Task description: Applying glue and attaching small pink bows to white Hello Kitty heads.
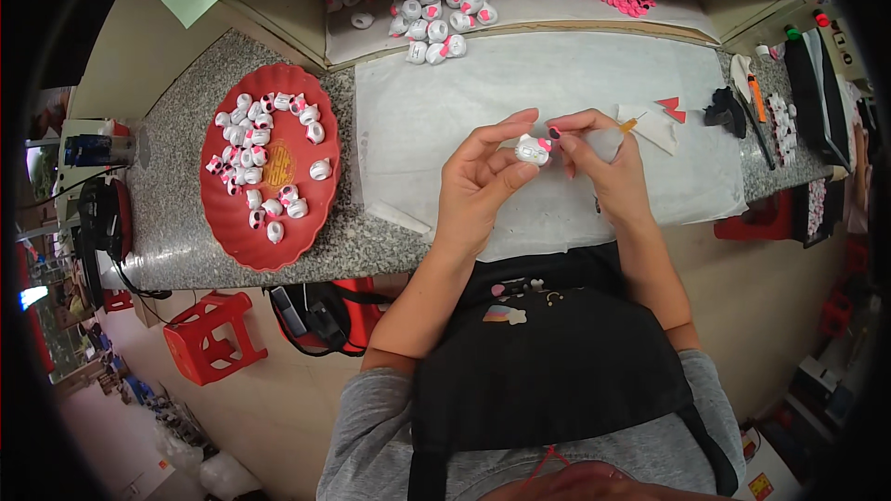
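Above the white sheet [418,130], my left hand [471,184] is closed on a small white cat-head figure [532,149] with a pink bow. Close beside the figure, my right hand [614,181] pinches a tiny pink-and-black piece [555,133] between its fingertips. Tucked in that same hand is a translucent dispensing syringe [605,142], its amber needle tip [629,125] pointing away to the upper right. Whether the piece touches the cat head, I cannot tell.
At left, a red scalloped plate [311,195] carries several finished-looking cat heads. More white heads [432,28] and pink pieces [631,2] lie under the shelf. Red scraps [670,109], a folded cloth [650,134], a black cloth [724,111] and an orange-handled tool [756,97] lie right.
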Action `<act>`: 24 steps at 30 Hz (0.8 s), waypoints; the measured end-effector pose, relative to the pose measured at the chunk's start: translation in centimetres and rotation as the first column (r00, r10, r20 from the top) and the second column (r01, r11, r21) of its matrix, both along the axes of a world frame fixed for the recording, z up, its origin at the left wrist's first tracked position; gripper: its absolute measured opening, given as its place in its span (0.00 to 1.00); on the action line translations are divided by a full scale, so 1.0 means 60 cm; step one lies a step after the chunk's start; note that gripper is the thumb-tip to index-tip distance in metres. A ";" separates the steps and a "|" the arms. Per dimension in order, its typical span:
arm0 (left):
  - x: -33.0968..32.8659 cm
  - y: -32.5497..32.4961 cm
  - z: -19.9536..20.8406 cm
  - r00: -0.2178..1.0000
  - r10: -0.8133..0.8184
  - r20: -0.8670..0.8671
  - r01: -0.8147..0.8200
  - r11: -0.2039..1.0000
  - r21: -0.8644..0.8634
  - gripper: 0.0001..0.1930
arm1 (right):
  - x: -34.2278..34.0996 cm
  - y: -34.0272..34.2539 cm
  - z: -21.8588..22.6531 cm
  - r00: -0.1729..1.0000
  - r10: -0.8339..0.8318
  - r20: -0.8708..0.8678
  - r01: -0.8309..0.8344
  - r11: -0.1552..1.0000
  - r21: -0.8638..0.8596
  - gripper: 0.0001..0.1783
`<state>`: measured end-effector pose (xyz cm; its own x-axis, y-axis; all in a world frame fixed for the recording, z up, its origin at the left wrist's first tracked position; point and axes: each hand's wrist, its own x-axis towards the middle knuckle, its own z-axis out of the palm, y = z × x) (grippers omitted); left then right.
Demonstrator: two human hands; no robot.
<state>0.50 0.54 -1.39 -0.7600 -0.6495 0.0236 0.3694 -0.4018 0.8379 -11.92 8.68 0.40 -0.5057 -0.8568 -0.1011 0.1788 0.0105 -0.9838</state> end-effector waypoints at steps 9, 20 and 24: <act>-0.002 0.003 0.002 1.000 -0.020 -0.016 0.020 1.000 0.013 0.16 | 0.005 0.004 -0.016 0.981 -0.043 0.191 0.059 0.995 -0.078 0.05; 0.000 0.011 -0.002 0.974 0.215 0.076 -0.168 0.903 -0.396 0.14 | 0.011 0.021 0.007 0.983 -0.050 0.177 0.071 0.991 -0.117 0.05; -0.003 0.013 -0.007 0.966 0.251 0.066 -0.185 0.844 -0.503 0.14 | 0.017 0.018 0.009 0.992 0.020 0.128 -0.002 0.990 -0.140 0.05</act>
